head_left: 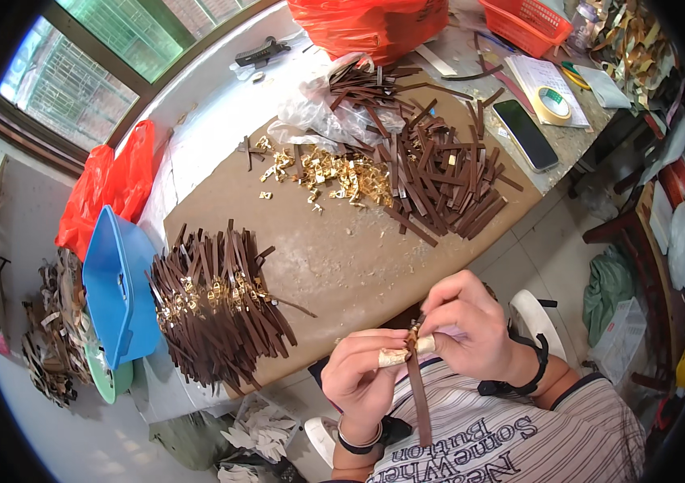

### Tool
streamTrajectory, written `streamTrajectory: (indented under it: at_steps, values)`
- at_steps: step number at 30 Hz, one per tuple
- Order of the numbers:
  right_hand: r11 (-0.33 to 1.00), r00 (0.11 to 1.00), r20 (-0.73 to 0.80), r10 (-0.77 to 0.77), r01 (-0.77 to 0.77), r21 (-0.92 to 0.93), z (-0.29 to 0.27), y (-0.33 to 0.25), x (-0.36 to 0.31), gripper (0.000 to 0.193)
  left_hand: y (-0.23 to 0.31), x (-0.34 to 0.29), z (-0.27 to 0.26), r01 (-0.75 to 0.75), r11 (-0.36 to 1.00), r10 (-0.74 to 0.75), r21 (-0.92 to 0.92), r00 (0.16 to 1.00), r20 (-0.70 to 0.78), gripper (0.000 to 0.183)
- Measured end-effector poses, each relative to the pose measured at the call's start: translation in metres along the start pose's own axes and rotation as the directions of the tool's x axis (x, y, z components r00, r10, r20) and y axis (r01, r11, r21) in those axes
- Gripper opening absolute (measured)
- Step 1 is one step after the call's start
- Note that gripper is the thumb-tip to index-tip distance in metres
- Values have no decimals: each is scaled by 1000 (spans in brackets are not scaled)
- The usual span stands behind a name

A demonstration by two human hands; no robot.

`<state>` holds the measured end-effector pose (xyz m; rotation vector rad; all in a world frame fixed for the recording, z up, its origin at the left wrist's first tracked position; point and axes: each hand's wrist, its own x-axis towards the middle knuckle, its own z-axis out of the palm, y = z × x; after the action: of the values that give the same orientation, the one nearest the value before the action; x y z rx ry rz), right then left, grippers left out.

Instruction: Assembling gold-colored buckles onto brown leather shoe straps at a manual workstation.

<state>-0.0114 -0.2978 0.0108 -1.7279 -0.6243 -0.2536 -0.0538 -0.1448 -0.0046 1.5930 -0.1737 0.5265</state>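
Close to my body, over the table's front edge, both hands work on one dark brown strap (420, 406) that hangs down toward my lap. My left hand (354, 378) pinches it from one side, with pale tape around a finger. From the other side my right hand (471, 334) grips its upper end, a taped fingertip pressed near it. A small gold metal fitting (412, 336) shows between the fingertips, partly hidden. On the table at the left lies a thick bundle of brown straps with gold buckles (225, 310). Loose gold buckles (350, 179) and a heap of plain brown straps (447, 181) lie farther off.
Brown board (326, 274) covers the table. A blue bin (121, 290) and red bag (109, 197) stand at the left. A clear plastic bag (318, 113) and big red bag (370, 28) are at the back. A phone (526, 135), tape roll (552, 105) and red basket (527, 24) sit far right.
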Motion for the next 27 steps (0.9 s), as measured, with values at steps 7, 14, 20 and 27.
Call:
streamTrajectory:
  at_steps: [7,14,20,27]
  values:
    - [517,722,542,431,-690,507,-5,14,1,18,3,10,-17,-446,702,408,555,891,200,12]
    - [250,611,628,483,-783,570,-2,23,-1,19,-1,2,-32,94,963,-118,251,989,85,11]
    - [428,694,562,450,-720,547,11,21,-7,21,-14,1,-20,524,789,-513,-322,849,127,8]
    - [558,741,574,349,-656,508,4,25,-8,14,-18,-1,-21,595,682,-583,-426,794,175,3]
